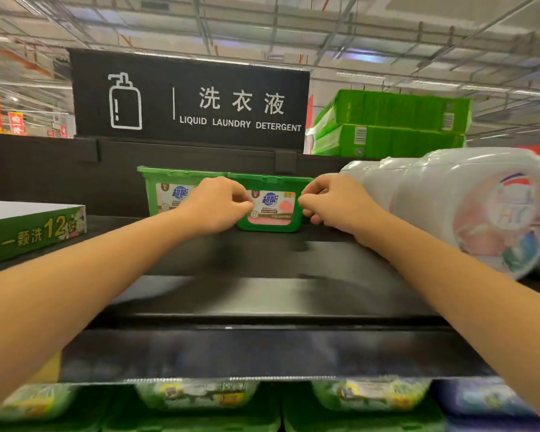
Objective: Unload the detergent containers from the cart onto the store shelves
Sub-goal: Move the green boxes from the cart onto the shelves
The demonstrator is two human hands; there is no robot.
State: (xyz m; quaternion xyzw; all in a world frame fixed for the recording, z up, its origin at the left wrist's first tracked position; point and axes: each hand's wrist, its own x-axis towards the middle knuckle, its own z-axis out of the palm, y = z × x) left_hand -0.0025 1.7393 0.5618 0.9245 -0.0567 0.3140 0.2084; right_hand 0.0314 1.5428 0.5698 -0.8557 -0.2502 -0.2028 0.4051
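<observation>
Green tub (272,210) sits at the back of the top shelf (262,294), its left side touching a 2nd tub (164,191) of the same kind. Your left hand (217,204) and right hand (334,201) bracket it, fingers curled in against its 2 ends, so you appear to grip it from both sides. Whether its base is fully down on the shelf I cannot tell. I judge this the placing step: the tub is being squared into the back row. Next, let go with both hands and draw them straight back without dragging the tub forward. To its right lie wrapped white bottles (480,210), and to the left, nearer the front, a green box (32,232). Above stands the black sign (190,101). The cart is out of view, so what remains to unload is unknown.
</observation>
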